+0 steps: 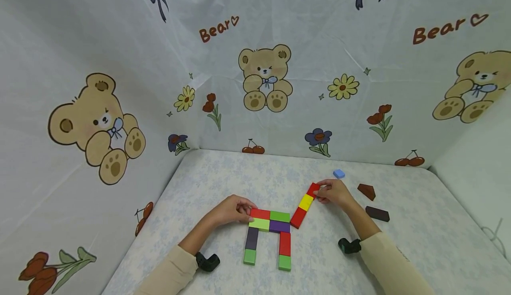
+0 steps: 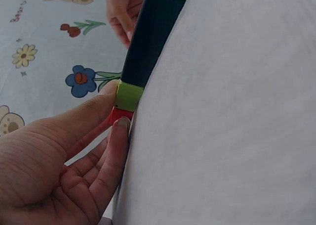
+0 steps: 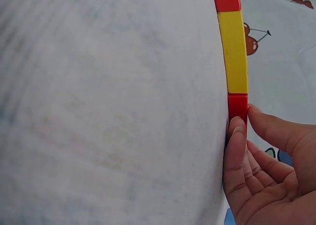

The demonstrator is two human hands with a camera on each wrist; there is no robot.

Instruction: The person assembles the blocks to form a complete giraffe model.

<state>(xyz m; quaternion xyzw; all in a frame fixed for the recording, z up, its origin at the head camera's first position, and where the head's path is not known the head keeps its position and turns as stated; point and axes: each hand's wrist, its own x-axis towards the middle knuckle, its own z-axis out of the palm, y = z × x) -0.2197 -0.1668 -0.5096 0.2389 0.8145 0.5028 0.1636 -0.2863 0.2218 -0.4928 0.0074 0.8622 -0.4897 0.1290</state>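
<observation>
My left hand (image 1: 233, 209) pinches the left end of a flat group of coloured blocks, its thumb at the light green block (image 2: 130, 96) and a fingertip against the red block (image 1: 260, 214). Beside these lie a green block (image 1: 280, 216) and a purple block (image 1: 280, 226). Two legs of blocks reach toward me: a dark block (image 1: 252, 238) and a red block (image 1: 285, 244), each ending in green. My right hand (image 1: 334, 192) pinches the red block (image 3: 238, 105) at the far end of a slanted row, with a yellow block (image 3: 233, 52) in its middle.
At the right of the patterned tabletop (image 1: 319, 255) lie a small blue block (image 1: 339, 174), a brown angular block (image 1: 366, 191) and a dark brown block (image 1: 377, 214). A white cloth printed with bears (image 1: 265, 80) hangs behind the table and along its left side.
</observation>
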